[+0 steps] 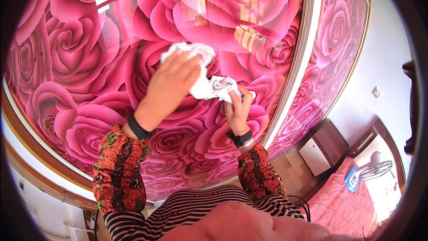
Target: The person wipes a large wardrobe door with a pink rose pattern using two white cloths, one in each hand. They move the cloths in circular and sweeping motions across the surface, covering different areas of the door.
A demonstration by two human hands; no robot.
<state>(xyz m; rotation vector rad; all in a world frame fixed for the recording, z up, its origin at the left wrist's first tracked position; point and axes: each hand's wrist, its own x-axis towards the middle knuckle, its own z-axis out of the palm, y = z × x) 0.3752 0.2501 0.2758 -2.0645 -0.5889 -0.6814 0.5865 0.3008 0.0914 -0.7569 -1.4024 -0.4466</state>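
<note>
A crumpled white cloth stretches between my two hands in front of a glossy panel printed with large pink roses. My left hand lies over the upper part of the cloth, pressing it toward the panel, its fingers slightly blurred. Lower and to the right, my right hand grips the other end of the cloth between thumb and fingers. Each wrist wears a dark band, and orange patterned sleeve covers reach up both forearms.
A pale vertical frame strip separates this panel from a second rose panel on the right. Beyond stand a brown and white cabinet, a bed with a pink cover and a blue fan. Bright windows reflect in the panel's upper part.
</note>
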